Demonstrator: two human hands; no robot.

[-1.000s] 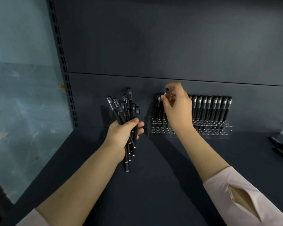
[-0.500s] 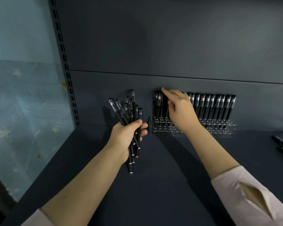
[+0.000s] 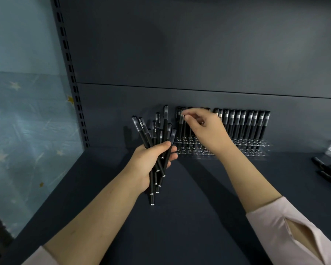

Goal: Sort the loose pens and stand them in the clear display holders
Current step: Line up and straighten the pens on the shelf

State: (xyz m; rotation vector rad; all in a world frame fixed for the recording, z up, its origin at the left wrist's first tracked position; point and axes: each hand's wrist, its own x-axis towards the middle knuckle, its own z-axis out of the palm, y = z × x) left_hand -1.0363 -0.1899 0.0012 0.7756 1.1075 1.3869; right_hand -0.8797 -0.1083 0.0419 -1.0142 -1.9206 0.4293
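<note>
Grips a fanned bundle of black pens [image 3: 165,121] in the left hand [image 3: 151,163], fingers curled tight, at 9 o'clock of the clear holder [image 3: 260,153]. Pinches one standing pen [image 3: 181,129] at the holder's 9 o'clock end with the right hand [image 3: 206,131], thumb and forefinger on its cap.

"TEST 2" wht print on pens [image 3: 155,131]; rest unreadable.

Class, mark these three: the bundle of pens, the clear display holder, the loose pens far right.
bundle of pens [image 3: 165,129]: head view, tallest pen's barrel.
clear display holder [image 3: 264,154]: head view, bare right front corner.
loose pens [image 3: 322,165]: head view, one barrel's middle.
</note>
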